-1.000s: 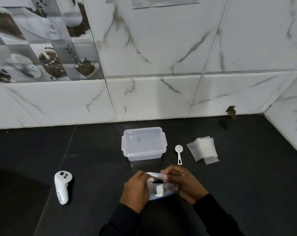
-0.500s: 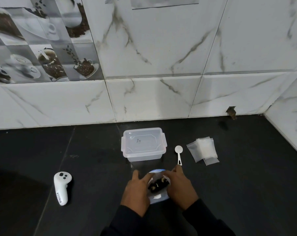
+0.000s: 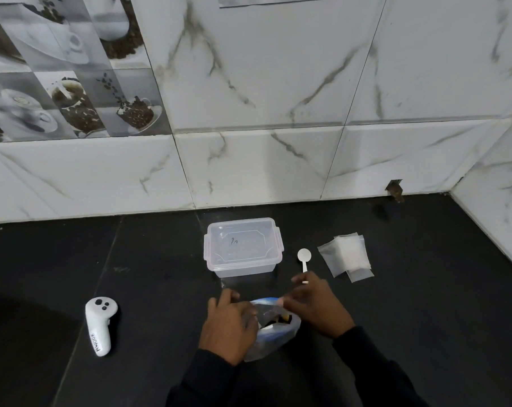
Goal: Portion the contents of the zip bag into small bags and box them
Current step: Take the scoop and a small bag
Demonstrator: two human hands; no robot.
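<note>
A clear zip bag (image 3: 273, 327) with a blue strip and dark contents stands on the black counter, its mouth spread wide. My left hand (image 3: 228, 327) grips its left side. My right hand (image 3: 313, 306) pinches the right edge of the mouth, fingers partly covering a white spoon's handle. The white plastic spoon (image 3: 304, 257) lies just beyond. A clear lidded box (image 3: 243, 245) sits behind the bag, lid on. A stack of small clear bags (image 3: 347, 258) lies to the right.
A white hand controller (image 3: 100, 329) lies at the left on the black counter (image 3: 425, 304). Marble-tiled walls close off the back and the right side. A small hole in the wall (image 3: 395, 189) is at the back right.
The bag went from held closed between both hands to standing with its mouth pulled wide. My right hand has moved right and forward toward the spoon.
</note>
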